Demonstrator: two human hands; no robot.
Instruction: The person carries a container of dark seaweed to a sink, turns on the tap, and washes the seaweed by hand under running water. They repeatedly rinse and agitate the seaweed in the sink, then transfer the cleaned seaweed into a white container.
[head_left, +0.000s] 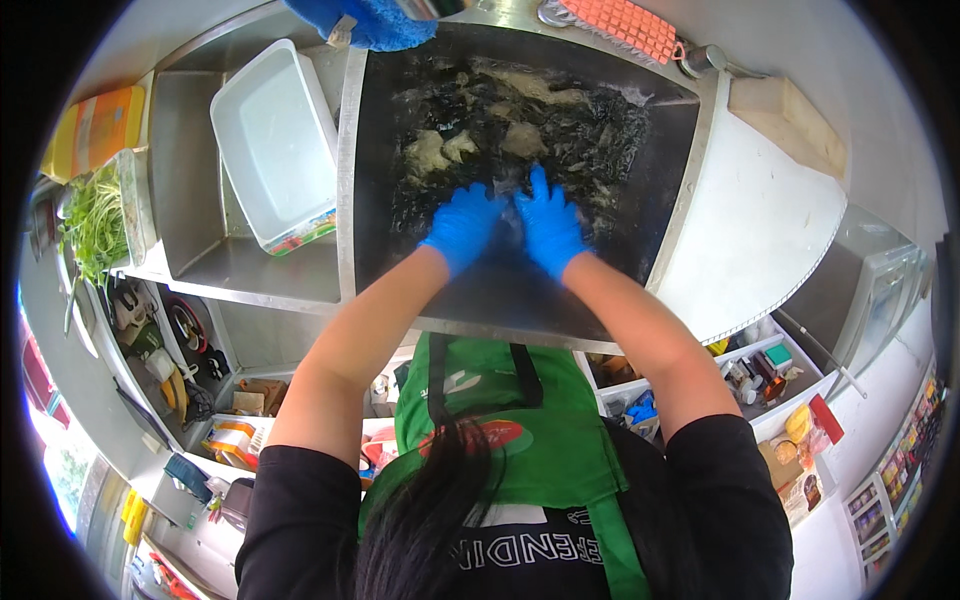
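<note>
Both my hands wear blue gloves and reach into a dark, square-cornered basin (630, 255) with a metal rim. My left hand (465, 225) rests at the near edge of a wet, dark mass with pale patches (525, 139), its fingers slightly blurred and partly curled. Beside it, to the right, my right hand (551, 225) touches the same mass with its fingers apart. Neither hand plainly grips a thing, and what lies under the left fingers is hidden. What the dark mass is made of I cannot tell.
A white plastic tub (274, 142) stands tilted in the steel sink at left. Leafy greens (97, 221) lie beyond it. An orange brush (626, 26) and a blue cloth (367, 26) lie at the back rim. A white round-edged board (757, 232) and a beige block (787, 124) are at right.
</note>
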